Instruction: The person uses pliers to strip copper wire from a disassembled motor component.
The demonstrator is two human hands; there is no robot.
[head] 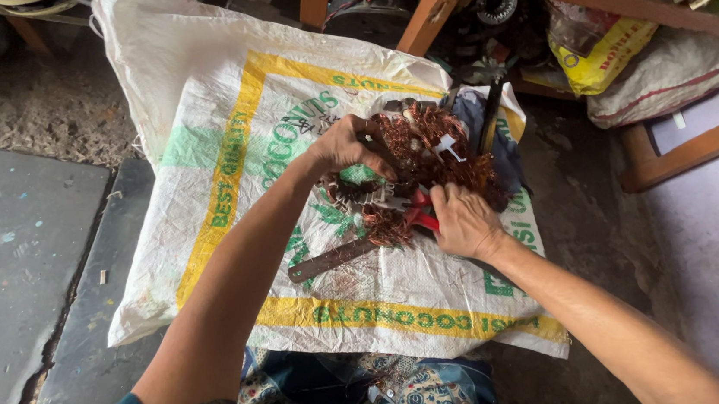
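Yellow bag (595, 51) (crumpled), wooden frame (692, 149)

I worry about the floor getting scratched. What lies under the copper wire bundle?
A white woven sack is spread under the copper wire bundle. The floor directly beneath is covered, so unseen.

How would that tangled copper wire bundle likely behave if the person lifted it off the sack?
The copper wire bundle looks like loose, springy strands, so it would probably sag and shed bits. Seemingly wound through a metal core under the left hand, it is likely heavy and unlikely to roll.
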